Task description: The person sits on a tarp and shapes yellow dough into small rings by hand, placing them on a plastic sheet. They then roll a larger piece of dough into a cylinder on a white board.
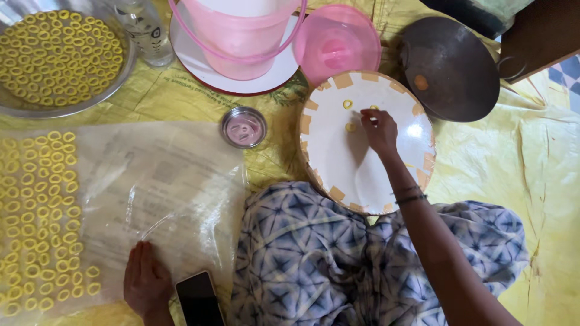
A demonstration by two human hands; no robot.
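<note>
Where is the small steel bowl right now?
The steel bowl sits mid-frame in the head view, between the clear plastic sheet and the round white board.

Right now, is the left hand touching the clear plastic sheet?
Touching. The head view shows the left hand lying flat, palm down, on the clear plastic sheet.

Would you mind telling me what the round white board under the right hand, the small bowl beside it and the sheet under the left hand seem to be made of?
The round white board looks glossy, perhaps laminate or plastic: it shows a bright glare. The small shiny bowl looks like polished steel, mirror-like. The clear sheet under the left hand looks like thin plastic film, see-through and creased. The right hand touches the board.
</note>
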